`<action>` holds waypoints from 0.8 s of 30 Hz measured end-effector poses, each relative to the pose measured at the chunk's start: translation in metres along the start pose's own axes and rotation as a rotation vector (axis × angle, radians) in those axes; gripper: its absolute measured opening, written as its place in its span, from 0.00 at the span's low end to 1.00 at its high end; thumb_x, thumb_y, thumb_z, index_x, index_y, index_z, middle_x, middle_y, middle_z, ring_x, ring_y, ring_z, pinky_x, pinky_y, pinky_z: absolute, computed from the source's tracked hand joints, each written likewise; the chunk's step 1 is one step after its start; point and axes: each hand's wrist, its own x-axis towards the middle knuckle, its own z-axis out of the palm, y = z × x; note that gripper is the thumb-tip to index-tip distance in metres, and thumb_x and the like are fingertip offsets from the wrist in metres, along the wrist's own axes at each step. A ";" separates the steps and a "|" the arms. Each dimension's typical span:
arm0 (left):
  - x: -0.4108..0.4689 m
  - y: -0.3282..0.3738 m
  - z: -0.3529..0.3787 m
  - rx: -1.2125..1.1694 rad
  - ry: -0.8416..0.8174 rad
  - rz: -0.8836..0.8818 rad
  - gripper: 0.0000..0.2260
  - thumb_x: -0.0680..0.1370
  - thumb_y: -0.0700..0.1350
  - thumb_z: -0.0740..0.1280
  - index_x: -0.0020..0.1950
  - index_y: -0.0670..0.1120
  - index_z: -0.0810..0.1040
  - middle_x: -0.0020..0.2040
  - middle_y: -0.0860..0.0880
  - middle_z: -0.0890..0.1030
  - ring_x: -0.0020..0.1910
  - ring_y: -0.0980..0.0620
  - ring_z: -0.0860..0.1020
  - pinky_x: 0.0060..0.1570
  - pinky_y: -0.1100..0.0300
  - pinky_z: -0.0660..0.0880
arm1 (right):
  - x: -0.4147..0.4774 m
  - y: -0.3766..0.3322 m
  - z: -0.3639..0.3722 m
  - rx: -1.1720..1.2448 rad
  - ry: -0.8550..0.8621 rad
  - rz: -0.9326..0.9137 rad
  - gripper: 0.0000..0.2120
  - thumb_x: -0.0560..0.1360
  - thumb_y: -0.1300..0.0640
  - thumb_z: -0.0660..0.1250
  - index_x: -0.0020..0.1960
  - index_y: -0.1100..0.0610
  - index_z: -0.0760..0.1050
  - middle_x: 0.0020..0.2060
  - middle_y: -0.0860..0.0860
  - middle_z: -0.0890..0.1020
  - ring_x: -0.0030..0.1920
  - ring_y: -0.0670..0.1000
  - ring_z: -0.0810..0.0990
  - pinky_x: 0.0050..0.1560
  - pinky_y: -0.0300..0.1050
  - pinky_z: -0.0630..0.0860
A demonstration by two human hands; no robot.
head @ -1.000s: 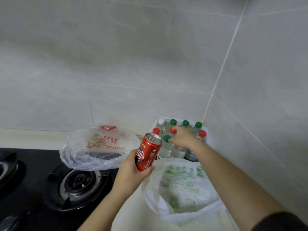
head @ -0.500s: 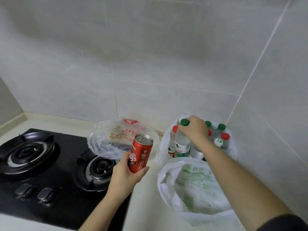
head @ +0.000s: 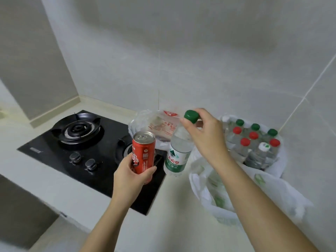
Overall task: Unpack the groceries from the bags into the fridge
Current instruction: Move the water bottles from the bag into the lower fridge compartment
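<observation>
Red can (head: 143,153): we hold it upright in our left hand (head: 130,179), fingers and thumb wrapped round its lower half, pull-tab end facing up. Our right hand (head: 207,137) pinches a clear water bottle (head: 177,153) at the neck, just under its green cap (head: 191,116), with the fingers curled round it. The bottle hangs in the air, slightly tilted, with its base just beside the can and its green-and-white label facing us. Both items are held off the worktop (head: 172,230), over the right-hand end of the black gas hob (head: 45,146).

Below our right forearm lies an open white bag with green print (head: 205,190). Behind it, in the corner of the tiled wall (head: 200,60), a second white bag (head: 281,160) holds a group of upright bottles (head: 252,142) with red and green caps, plus one with a white cap. A transparent bag with red print (head: 154,124) sits behind the can, at the rear of the hob's right burner. The left burner (head: 77,128) and two knobs (head: 90,163) are in view.
</observation>
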 end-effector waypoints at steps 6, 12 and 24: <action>-0.034 -0.051 -0.015 0.059 0.012 -0.174 0.24 0.67 0.43 0.78 0.59 0.52 0.73 0.47 0.58 0.79 0.44 0.62 0.78 0.33 0.73 0.72 | -0.075 0.039 0.061 0.023 -0.172 0.091 0.13 0.72 0.45 0.70 0.51 0.51 0.76 0.41 0.44 0.81 0.44 0.48 0.80 0.46 0.53 0.78; -0.056 -0.092 -0.014 0.100 -0.011 -0.246 0.24 0.67 0.43 0.78 0.57 0.54 0.72 0.46 0.58 0.80 0.46 0.58 0.79 0.38 0.67 0.72 | -0.117 0.057 0.079 -0.066 -0.185 0.141 0.12 0.74 0.44 0.70 0.51 0.51 0.75 0.42 0.44 0.80 0.42 0.48 0.79 0.45 0.50 0.77; -0.067 -0.144 -0.019 0.092 -0.101 -0.324 0.27 0.67 0.42 0.77 0.59 0.58 0.68 0.49 0.56 0.80 0.47 0.55 0.79 0.45 0.63 0.74 | -0.149 0.061 0.093 -0.080 -0.058 0.225 0.13 0.73 0.50 0.73 0.54 0.55 0.77 0.45 0.46 0.82 0.46 0.50 0.80 0.49 0.52 0.78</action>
